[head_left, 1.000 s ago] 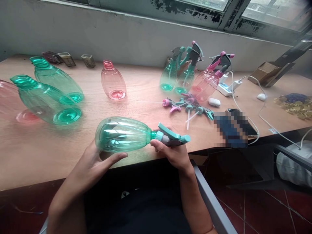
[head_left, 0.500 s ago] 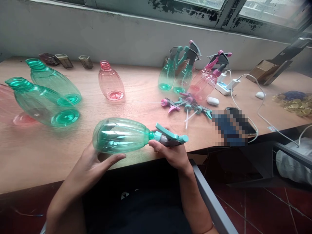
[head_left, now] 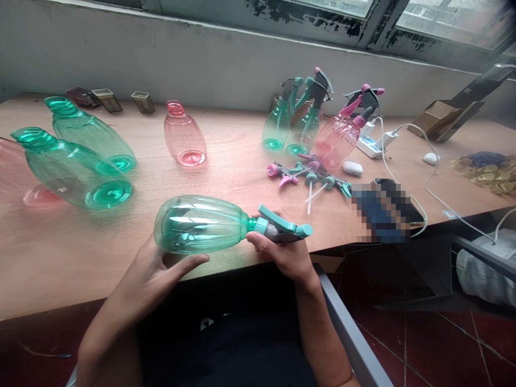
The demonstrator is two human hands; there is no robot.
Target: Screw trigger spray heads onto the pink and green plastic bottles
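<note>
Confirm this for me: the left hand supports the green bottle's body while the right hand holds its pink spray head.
Not quite: the head view shows that the spray head is teal and grey. The left hand does support the green bottle's body; the right hand holds the spray head.

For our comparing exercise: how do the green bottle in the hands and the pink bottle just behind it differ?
The green bottle lies sideways in the left hand and right hand; the pink bottle stands upright on the table. The green bottle has a spray head at its neck; the pink bottle's neck is bare. Both are see-through.
</note>
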